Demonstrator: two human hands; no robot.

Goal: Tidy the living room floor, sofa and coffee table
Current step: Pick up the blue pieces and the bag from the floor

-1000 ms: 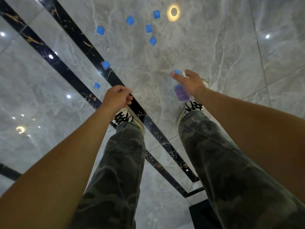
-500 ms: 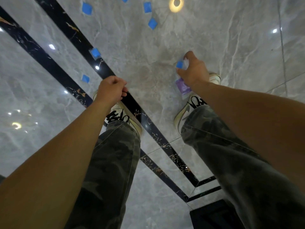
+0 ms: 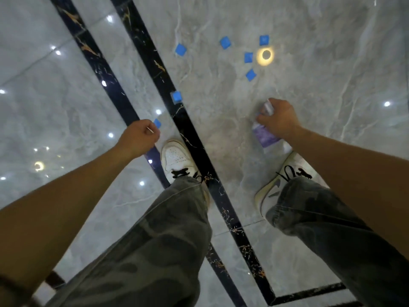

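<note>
Moved: right hand (image 3: 280, 120) closed from pinch to fist.
Right fingers: curled round purple packet (image 3: 264, 137).
Left hand (image 3: 139, 137): fingers curled, hold unclear.

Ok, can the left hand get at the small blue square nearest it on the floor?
Probably yes: the blue square lies on bare floor just beyond the left hand, nothing between. The hand likely must drop lower, and its fingers are curled now.
</note>
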